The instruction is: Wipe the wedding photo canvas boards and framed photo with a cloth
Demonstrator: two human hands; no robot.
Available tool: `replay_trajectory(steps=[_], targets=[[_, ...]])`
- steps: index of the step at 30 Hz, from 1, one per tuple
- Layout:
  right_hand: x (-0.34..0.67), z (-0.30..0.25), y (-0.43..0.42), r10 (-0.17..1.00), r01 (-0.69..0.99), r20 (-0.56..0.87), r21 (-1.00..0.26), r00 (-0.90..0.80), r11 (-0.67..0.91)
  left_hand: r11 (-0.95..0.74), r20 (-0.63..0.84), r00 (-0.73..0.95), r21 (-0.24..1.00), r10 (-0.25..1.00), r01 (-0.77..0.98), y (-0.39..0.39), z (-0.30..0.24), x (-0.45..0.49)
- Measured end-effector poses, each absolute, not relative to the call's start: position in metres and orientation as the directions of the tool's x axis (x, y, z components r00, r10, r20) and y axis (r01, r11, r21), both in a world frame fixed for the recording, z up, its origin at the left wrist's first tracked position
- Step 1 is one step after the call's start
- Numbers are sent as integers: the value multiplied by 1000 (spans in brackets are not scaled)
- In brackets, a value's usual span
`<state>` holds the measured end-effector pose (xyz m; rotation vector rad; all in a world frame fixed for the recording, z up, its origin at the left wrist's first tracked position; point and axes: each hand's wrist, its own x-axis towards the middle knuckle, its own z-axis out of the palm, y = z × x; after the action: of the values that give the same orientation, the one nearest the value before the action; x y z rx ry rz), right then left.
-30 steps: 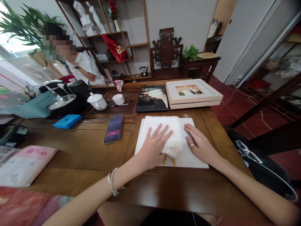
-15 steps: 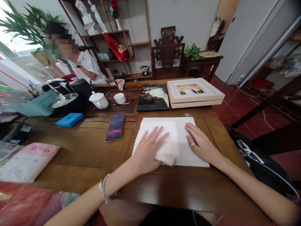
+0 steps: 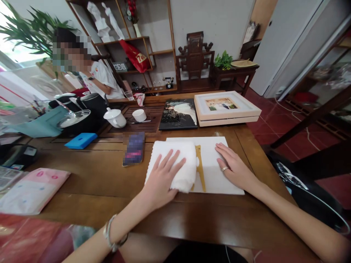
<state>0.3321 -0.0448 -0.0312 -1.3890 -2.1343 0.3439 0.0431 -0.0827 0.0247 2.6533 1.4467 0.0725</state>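
Observation:
My left hand (image 3: 161, 179) lies flat with fingers spread on a folded white towel (image 3: 178, 160). The towel covers the left part of a white flat album (image 3: 216, 175) on the wooden table (image 3: 95, 175). A gold strip (image 3: 200, 166) on the album shows just right of the towel. My right hand (image 3: 233, 168), a ring on one finger, rests flat and open on the album's right side.
A blurred phone (image 3: 134, 148) lies left of the towel. Behind are a dark photo book (image 3: 178, 114), a framed picture box (image 3: 226, 107), a teapot (image 3: 114, 117), a cup (image 3: 138, 115), a blue pad (image 3: 80, 140) and a pink packet (image 3: 30, 190). A person (image 3: 90, 73) sits at the far left.
My left hand has slid the towel leftward across the album, uncovering the gold strip. My right hand has stayed in place.

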Motion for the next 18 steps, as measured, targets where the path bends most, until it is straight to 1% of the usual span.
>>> replay_trajectory(steps=[4, 7, 9, 12, 18], targets=[[331, -31, -45, 904, 755, 311, -506, -292, 418, -581, -58, 595, 156, 802, 799, -135, 27, 35], [331, -32, -45, 903, 752, 316, -507, -293, 421, -578, -84, 597, 175, 797, 797, -145, 30, 31], [331, -32, -45, 898, 750, 323, -503, -297, 429, -561, -99, 583, 183, 806, 807, -134, 33, 31], [331, -31, -45, 897, 745, 325, -507, -299, 433, -532, -101, 554, 182, 826, 827, -96, 35, 32], [332, -32, -44, 901, 734, 324, -529, -290, 426, -498, -28, 509, 167, 860, 851, -17, 33, 41]])
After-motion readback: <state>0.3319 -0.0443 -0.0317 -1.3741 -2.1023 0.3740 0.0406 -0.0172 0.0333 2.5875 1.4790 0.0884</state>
